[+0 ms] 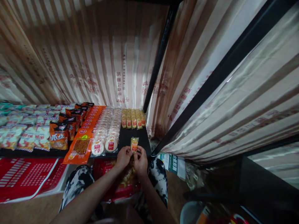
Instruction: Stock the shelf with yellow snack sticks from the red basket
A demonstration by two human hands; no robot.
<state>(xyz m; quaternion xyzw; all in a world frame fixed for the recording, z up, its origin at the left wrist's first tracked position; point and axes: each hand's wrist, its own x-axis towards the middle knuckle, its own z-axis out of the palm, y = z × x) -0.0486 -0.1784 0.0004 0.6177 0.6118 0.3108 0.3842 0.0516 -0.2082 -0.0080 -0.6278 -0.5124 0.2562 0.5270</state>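
Observation:
Both my hands hold one small yellow snack packet (134, 144) by its lower edge, upright over the front edge of a black shelf (127, 137). My left hand (123, 157) pinches the packet's left corner and my right hand (140, 161) pinches its right corner. Behind it, at the back of the shelf, stand two rows of the same yellow packets (133, 118). Below my hands a red bag (121, 186) of more such snacks rests between my knees.
Left of the packet lie rows of round white rice crackers (105, 132), orange stick-snack packs (81, 146), orange bags (59, 135) and pale packets (21, 133). A black shelf post (158, 59) and plastic-wrapped striped panels enclose the shelf. A red carton (25, 177) lies lower left.

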